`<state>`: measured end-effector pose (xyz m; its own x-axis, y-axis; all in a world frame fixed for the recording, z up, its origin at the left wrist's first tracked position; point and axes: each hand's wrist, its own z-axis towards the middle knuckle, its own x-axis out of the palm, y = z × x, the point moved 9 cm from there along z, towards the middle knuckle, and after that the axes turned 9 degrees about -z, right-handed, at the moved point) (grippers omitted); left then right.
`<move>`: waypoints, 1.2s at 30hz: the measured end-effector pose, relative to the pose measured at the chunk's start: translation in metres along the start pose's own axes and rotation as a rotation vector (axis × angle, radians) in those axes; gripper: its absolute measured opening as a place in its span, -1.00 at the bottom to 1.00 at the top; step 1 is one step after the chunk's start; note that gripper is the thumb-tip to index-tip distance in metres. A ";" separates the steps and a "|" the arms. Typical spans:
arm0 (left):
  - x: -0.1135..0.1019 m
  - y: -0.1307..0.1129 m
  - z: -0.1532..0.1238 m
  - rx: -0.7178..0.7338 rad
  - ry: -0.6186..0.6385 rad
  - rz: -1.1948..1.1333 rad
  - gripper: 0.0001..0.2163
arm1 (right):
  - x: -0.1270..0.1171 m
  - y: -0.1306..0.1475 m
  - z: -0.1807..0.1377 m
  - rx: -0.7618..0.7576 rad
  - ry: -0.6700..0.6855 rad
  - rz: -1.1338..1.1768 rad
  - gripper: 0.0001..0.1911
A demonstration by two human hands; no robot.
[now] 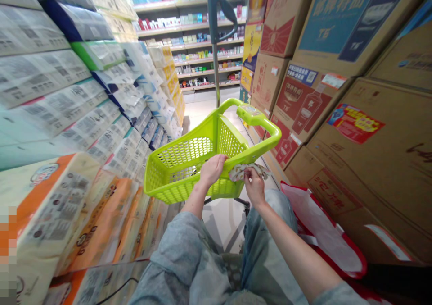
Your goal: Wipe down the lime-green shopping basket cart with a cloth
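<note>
The patterned cloth (238, 172), just right of the frame's centre, is pinched in the right hand (255, 188) against the green cart (223, 187); the left hand (213, 170) grips its rim. Handling seems under way; what is done or left cannot be told.

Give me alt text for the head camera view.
A person's right hand holds a white patterned cloth at the side of a lime-green perforated plastic shopping cart, while the left hand rests on its rim. Plastic-wrapped packs are stacked at left, brown cardboard cartons at right, stocked shelves ahead.
</note>
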<state>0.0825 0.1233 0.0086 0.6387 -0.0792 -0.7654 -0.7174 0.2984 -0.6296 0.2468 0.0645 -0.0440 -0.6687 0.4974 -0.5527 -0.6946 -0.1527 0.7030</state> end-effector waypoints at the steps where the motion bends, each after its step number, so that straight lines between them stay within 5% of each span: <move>1: -0.005 0.000 -0.002 0.022 -0.039 -0.036 -0.52 | -0.007 0.007 0.003 -0.021 -0.032 -0.020 -0.79; 4: -0.024 0.020 -0.015 -0.017 -0.123 -0.035 -0.50 | -0.031 0.036 0.014 -0.164 -0.111 -0.128 -0.73; 6: -0.036 0.049 -0.029 -0.164 -0.135 0.082 -0.48 | -0.037 0.057 0.019 -0.300 -0.092 -0.228 -0.68; 11: -0.047 0.096 -0.059 -0.387 0.037 0.483 -0.36 | -0.034 0.080 0.024 -0.467 0.024 -0.526 -0.63; 28: -0.034 0.087 -0.056 -0.306 0.031 0.483 -0.30 | -0.004 0.098 0.056 -1.094 0.225 -0.746 -0.71; 36: -0.032 0.080 -0.058 -0.277 0.001 0.485 -0.33 | 0.071 0.136 0.006 -1.137 0.423 -0.778 -0.70</move>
<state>-0.0113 0.0943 -0.0250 0.2168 0.0037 -0.9762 -0.9755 0.0396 -0.2165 0.1063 0.0837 0.0150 0.0844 0.5150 -0.8530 -0.6091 -0.6508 -0.4532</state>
